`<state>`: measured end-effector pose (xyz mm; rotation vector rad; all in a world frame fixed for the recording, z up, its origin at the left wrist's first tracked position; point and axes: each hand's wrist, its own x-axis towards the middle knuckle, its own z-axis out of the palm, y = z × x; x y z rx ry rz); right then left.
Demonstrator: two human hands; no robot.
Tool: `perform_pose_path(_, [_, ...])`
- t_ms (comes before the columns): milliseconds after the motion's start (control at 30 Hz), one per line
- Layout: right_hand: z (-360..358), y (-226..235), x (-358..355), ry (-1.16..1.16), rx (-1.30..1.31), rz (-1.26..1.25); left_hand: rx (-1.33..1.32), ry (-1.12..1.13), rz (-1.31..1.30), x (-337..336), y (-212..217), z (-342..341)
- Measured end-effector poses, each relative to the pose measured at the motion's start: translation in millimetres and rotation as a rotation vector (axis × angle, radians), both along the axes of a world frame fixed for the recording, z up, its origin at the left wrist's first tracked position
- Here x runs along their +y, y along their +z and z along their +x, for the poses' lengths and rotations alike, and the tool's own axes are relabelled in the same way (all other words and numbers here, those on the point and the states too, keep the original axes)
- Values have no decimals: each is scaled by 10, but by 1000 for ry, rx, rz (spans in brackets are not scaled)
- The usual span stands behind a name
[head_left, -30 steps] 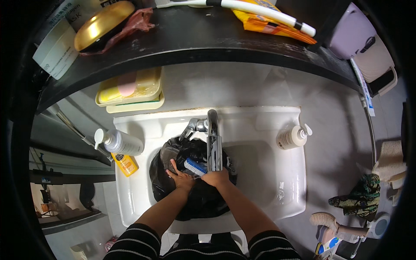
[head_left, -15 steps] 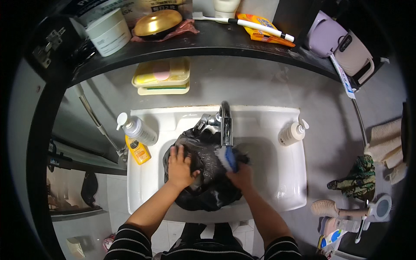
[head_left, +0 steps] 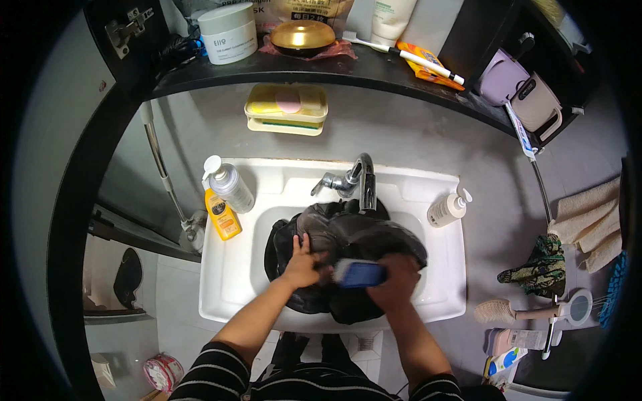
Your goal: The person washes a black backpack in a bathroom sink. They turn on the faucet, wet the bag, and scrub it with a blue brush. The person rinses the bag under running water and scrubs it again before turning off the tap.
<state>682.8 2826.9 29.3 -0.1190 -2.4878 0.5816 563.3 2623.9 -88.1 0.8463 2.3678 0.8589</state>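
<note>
Mid-frame, right hand (head_left: 397, 282) clamps its fingers on a blue brush (head_left: 363, 275); left hand (head_left: 301, 269) lies fingers-apart on black fabric (head_left: 391, 231); lettered jar (head_left: 228, 39), upper left.

Looks like a bathroom in a home. Judged so from the white sink (head_left: 447, 267) with a chrome tap (head_left: 366, 184) at the centre of the frame, and from pump bottles at its left (head_left: 231, 188) and right (head_left: 446, 211) ends. Further signs: a toothbrush (head_left: 428, 64) and a lidded jar (head_left: 228, 39) on the dark shelf (head_left: 374, 79) along the top, a towel (head_left: 590, 217) hanging at the right edge, a hairbrush (head_left: 498, 311) at lower right.
</note>
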Motion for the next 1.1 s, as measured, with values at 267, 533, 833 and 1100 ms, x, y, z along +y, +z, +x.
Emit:
perform_pose_path(267, [-602, -504, -962, 248, -399, -253, -1212, 805, 1008, -441, 486, -176])
perform_pose_path(533, [119, 249, -253, 78, -701, -219, -279, 525, 366, -224, 643, 437])
perform_pose_path(833, [221, -1322, 298, -210, -463, -266, -291, 889, 719, -567, 883, 409])
perform_pose_path(1100, [-181, -1308, -693, 287, -416, 138, -869, 1423, 959, -1511, -108, 484])
